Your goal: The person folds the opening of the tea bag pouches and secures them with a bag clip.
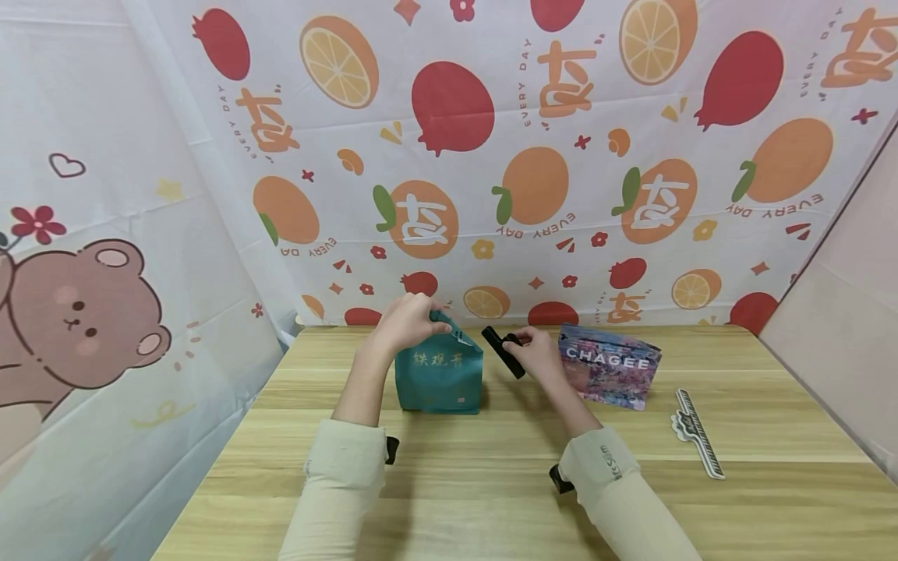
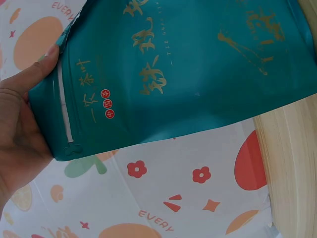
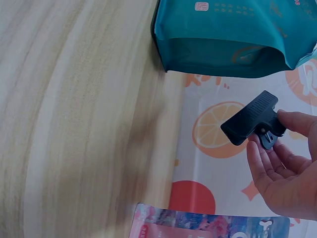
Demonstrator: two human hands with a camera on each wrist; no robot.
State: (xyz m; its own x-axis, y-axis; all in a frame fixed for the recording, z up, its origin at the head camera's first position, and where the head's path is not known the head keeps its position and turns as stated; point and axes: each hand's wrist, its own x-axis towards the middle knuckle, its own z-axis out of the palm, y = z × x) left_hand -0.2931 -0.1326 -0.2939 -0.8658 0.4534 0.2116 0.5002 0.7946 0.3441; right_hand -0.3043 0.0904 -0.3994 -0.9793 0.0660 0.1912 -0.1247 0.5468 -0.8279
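Note:
A teal tea bag (image 1: 439, 382) with gold characters stands upright on the table, its top edge bent over. My left hand (image 1: 407, 323) grips that top edge; in the left wrist view the thumb (image 2: 47, 62) lies on the bag's front near its torn opening. To the right of the bag, my right hand (image 1: 536, 354) holds a black clip (image 1: 503, 352) by its handles, apart from the bag. In the right wrist view the thumb and fingers pinch the handles of the clip (image 3: 252, 119), and its wide jaw points toward the teal bag (image 3: 223, 54).
A pink and blue CHAGEE pouch (image 1: 610, 366) stands right of my right hand. A long black-and-white clip (image 1: 698, 432) lies on the wooden table (image 1: 477, 499) farther right. A fruit-printed cloth (image 1: 449, 195) hangs behind the table.

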